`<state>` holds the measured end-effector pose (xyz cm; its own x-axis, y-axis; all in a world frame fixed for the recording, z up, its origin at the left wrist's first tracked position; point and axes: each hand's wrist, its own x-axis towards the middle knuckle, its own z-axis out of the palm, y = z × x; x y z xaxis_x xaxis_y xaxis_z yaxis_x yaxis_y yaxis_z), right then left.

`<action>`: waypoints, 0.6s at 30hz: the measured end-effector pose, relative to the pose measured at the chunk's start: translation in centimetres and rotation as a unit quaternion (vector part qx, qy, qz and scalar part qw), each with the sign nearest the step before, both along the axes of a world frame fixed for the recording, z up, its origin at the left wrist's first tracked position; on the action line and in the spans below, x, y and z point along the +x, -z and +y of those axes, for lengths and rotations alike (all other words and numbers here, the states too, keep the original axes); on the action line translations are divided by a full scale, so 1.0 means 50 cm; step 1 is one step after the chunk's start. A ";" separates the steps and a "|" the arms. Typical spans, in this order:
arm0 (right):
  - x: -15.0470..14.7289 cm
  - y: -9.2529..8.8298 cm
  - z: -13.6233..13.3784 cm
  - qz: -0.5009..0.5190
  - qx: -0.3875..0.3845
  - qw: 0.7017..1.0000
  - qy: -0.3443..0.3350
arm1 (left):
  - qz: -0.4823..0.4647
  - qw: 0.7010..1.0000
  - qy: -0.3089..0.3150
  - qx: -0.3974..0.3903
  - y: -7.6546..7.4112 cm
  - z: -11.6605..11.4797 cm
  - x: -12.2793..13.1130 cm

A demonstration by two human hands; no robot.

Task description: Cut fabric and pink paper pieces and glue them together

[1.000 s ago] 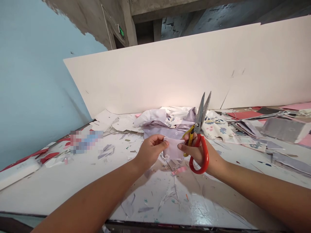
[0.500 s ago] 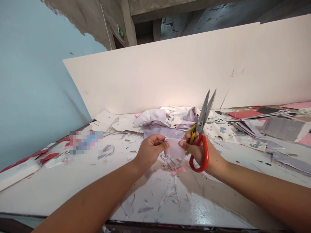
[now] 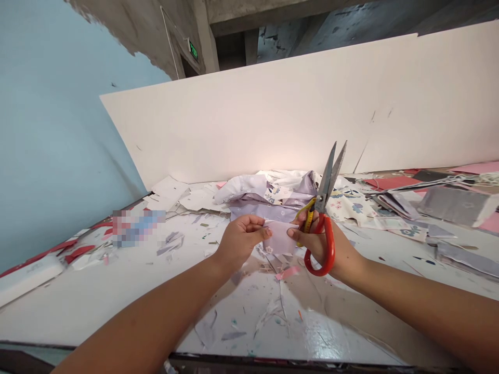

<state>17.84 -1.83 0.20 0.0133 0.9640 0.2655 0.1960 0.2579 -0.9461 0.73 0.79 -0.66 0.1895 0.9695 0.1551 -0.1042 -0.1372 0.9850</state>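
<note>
Between my hands a small pale lilac piece of fabric with little flowers is held up by its two upper corners. My left hand pinches its left edge between thumb and fingers. The right edge is pinched by my right hand, which also carries a pair of scissors with red handles, blades pointing up and slightly parted. Beside the scissors, a yellow tape measure shows near the right fingers; how it is held I cannot tell. Crumpled lilac and floral fabric lies just behind the hands.
The white table is strewn with scraps. Floral cloth, folded grey pieces and red pieces lie to the right. A tall white board stands along the back, and a blue wall is at the left.
The upper edge of the lilac fabric piece sits slightly higher and looks flatter between my fingers. Both hands and the scissors have hardly moved.
</note>
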 end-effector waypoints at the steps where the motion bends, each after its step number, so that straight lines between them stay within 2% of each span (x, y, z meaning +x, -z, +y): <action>1: 0.000 -0.001 -0.001 0.003 -0.003 1.000 -0.001 | 0.000 1.000 -0.001 -0.003 0.000 0.000 0.000; 7: -0.004 -0.006 -0.007 0.053 -0.020 0.998 -0.022 | -0.004 1.000 0.005 -0.018 -0.002 0.000 0.000; 11: -0.006 -0.005 -0.007 0.072 -0.020 0.997 -0.022 | 0.007 1.000 0.018 0.000 -0.006 -0.004 -0.003; 18: -0.007 -0.006 -0.009 0.018 -0.030 0.999 -0.015 | 0.068 0.996 0.014 0.061 -0.016 -0.013 -0.003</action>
<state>17.50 -2.30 0.49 -0.0079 0.9783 0.2073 0.1537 0.2060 -0.9664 0.57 0.15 0.12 0.2433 0.9391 0.2426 0.0238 -0.2558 0.9664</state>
